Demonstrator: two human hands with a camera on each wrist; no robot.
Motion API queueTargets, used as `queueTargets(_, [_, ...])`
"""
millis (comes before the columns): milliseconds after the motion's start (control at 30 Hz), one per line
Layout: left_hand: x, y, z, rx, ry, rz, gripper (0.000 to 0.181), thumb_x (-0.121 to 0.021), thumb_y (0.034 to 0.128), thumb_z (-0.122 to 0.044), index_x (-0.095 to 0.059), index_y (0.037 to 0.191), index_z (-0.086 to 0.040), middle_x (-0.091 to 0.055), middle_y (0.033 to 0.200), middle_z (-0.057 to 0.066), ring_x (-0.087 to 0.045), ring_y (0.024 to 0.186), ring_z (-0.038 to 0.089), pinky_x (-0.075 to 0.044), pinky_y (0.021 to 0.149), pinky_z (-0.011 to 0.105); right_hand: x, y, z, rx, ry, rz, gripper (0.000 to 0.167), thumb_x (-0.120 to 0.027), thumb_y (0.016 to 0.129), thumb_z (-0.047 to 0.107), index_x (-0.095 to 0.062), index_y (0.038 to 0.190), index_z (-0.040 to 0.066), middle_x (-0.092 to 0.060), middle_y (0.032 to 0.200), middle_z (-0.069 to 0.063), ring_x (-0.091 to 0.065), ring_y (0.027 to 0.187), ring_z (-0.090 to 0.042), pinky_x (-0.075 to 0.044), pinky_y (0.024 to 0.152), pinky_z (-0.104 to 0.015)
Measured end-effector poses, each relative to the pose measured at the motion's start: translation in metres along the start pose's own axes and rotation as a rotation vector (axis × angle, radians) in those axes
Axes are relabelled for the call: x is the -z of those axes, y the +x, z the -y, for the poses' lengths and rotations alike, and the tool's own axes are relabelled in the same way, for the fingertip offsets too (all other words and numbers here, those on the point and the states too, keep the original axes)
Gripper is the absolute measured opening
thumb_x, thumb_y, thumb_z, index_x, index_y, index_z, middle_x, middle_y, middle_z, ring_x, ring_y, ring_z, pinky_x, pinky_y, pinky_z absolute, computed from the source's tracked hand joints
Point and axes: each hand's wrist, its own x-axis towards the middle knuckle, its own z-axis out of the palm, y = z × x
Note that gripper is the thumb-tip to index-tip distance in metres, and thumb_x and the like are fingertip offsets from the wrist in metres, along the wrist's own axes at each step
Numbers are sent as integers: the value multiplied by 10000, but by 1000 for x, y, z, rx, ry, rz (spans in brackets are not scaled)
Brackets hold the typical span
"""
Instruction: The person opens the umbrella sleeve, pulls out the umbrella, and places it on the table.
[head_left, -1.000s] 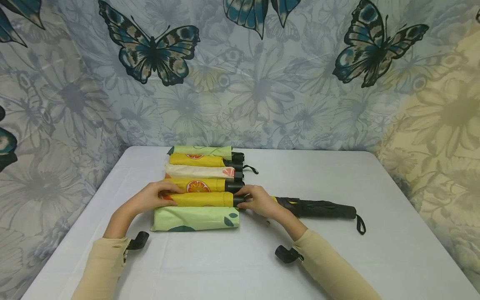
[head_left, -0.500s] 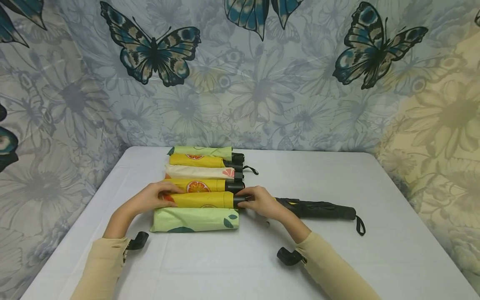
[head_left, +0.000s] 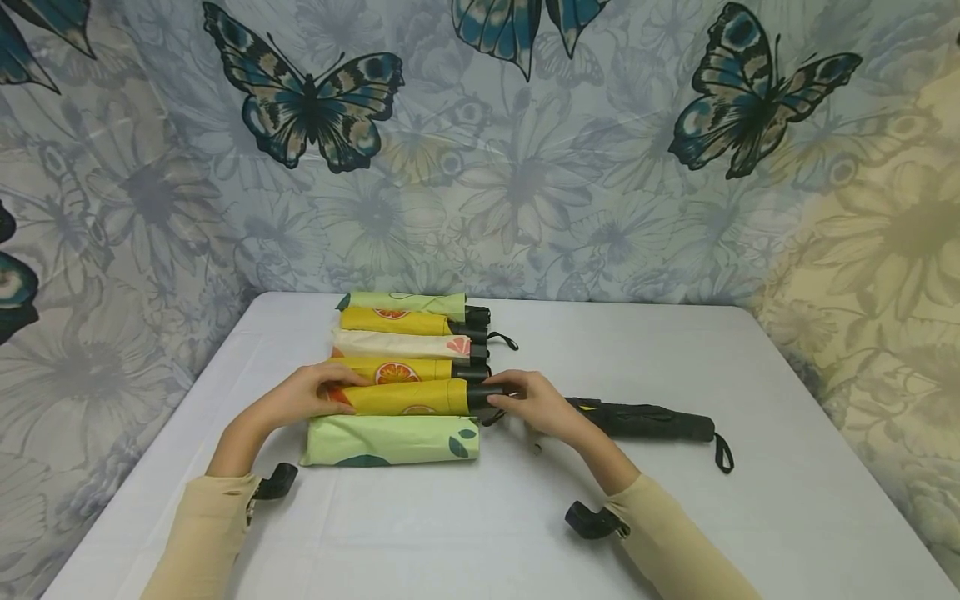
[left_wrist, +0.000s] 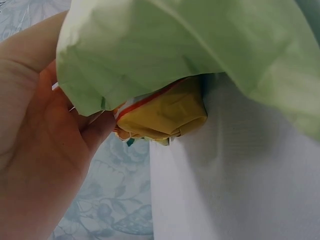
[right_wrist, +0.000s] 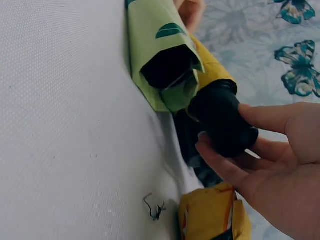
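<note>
A folded yellow umbrella (head_left: 408, 398) with a black handle (right_wrist: 222, 117) lies across the row, its handle end pointing right. My left hand (head_left: 303, 393) grips its left end, thumb on the near side and fingers on the far side. At the other end, my right hand (head_left: 538, 406) pinches the black handle between thumb and fingers. Just in front lies a light green umbrella (head_left: 393, 440) with dark leaves. In the left wrist view it hides part of the left fingers (left_wrist: 100, 130). Behind the held umbrella is another yellow umbrella (head_left: 393, 372) with an orange slice print.
Farther back in the row lie a cream umbrella (head_left: 405, 343), a yellow one (head_left: 393, 322) with a wrist strap and a green one (head_left: 405, 302). A black folded umbrella (head_left: 652, 420) lies right of my right hand on the white table (head_left: 420, 533).
My right hand has shifted slightly right and up along the handle, and that end of the yellow umbrella has risen a little. A black strap now shows below the handle. The left hand stays put.
</note>
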Motion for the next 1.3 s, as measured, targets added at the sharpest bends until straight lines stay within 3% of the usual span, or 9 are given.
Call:
queueTargets(300, [0, 0, 1, 6, 12, 3, 455, -801, 803, -261, -682, 1238, -201, -657, 1246, 46, -540, 909, 59, -500, 706, 221, 12, -10, -5, -99, 112, -57, 344, -623, 966, 257, -632, 1274, 103, -616, 1328, -132, -620, 1196, -281, -535, 993, -407])
queueTargets(533, [0, -1, 2, -12, -1, -2, 447, -800, 803, -223, -686, 1232, -172, -672, 1212, 61, -591, 929, 51, -529, 742, 225, 22, -14, -14, -157, 207, -90, 367, -613, 966, 334, -629, 1284, 151, -581, 1385, -116, -553, 1280, -312, -451, 1088, -489])
queueTargets(800, [0, -2, 4, -27, 22, -7, 383, -753, 849, -144, -687, 1226, -148, -704, 1192, 60, -626, 1009, 163, -528, 839, 283, 30, -20, -20, -231, 251, -116, 409, -573, 981, 383, -600, 1324, 162, -501, 1458, -134, -507, 1304, -325, -422, 1101, -518])
queueTargets(967, [0, -2, 5, -21, 17, -13, 340, -730, 860, -82, -704, 1194, -140, -721, 1149, 67, -654, 969, 188, -550, 823, 292, 32, -23, -22, -258, 264, -146, 407, -565, 987, 380, -600, 1324, 154, -499, 1462, -136, -492, 1327, -325, -409, 1113, -534])
queueTargets(1300, [0, -2, 8, -69, 48, -75, 267, -709, 853, -11, -740, 1094, -121, -742, 1059, 60, -651, 876, 77, -563, 772, 268, 41, -31, -22, -263, 346, -166, 448, -556, 995, 361, -568, 1354, 92, -502, 1451, -144, -498, 1323, -305, -368, 1157, -510])
